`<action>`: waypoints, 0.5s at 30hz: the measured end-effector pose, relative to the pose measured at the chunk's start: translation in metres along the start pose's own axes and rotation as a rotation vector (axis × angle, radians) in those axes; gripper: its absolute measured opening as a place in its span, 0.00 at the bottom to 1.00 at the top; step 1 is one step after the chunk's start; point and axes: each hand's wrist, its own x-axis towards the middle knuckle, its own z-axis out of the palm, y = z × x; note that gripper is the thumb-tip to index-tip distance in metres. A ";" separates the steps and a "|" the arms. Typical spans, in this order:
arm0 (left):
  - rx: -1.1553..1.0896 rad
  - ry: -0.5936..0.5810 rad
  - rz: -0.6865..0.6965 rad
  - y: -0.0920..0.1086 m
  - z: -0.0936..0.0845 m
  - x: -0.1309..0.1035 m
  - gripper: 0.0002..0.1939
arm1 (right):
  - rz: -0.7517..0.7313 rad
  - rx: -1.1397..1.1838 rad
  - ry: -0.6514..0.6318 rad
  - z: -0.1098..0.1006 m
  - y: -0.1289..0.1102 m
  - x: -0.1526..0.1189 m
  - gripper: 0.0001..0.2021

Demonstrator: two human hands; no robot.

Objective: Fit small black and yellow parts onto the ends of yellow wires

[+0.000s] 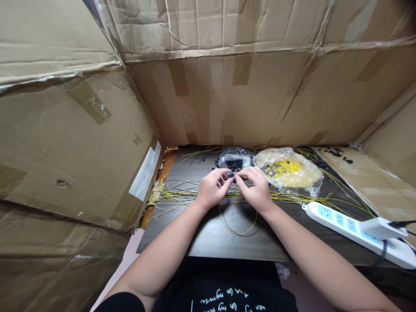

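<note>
In the head view, the work looks under way and far from finished, judging by how much material lies about. A bundle of yellow and dark wires (182,193) stretches across the surface (208,245), passing below the wrists from 9 o'clock toward 3 o'clock. Plenty of black pieces (234,164) remain in and around an open clear bag (236,152) just past the fingers at 12 o'clock. A good stock of yellow pieces (286,167) sits in a second bag (309,178) at 3 o'clock from the hands. More loose black pieces lie farther out that way, on the cardboard. Whether any wire ends already carry a fitting is too small to tell, so no count of finished ones can be given.

As to the grip, the left hand (215,185) and right hand (254,186) meet near the middle, thumbs and forefingers brought close together, with little gap between the two sets of fingertips. Whether either grip is fully closed, and on what, cannot be told; the spot is tiny and partly hidden. A looped wire (238,235) hangs on the 6 o'clock side of the fingers and probably belongs to the piece in hand.
</note>
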 end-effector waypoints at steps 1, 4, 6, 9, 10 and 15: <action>0.010 -0.019 0.026 0.000 0.000 0.000 0.11 | 0.034 0.039 -0.003 0.000 -0.001 0.000 0.05; 0.015 -0.039 0.065 0.001 -0.001 0.000 0.09 | 0.137 0.187 -0.022 0.002 -0.001 0.001 0.06; 0.004 -0.047 0.069 0.001 -0.002 0.000 0.10 | 0.183 0.284 -0.041 0.005 0.000 -0.001 0.07; -0.021 -0.064 0.068 0.003 -0.002 0.001 0.12 | 0.233 0.378 -0.057 0.008 0.003 -0.003 0.08; -0.037 -0.067 0.058 0.004 -0.002 0.002 0.12 | 0.251 0.399 -0.060 0.009 0.004 -0.003 0.09; -0.234 -0.132 -0.063 0.003 0.001 0.003 0.14 | 0.345 0.511 -0.056 0.010 0.004 -0.003 0.09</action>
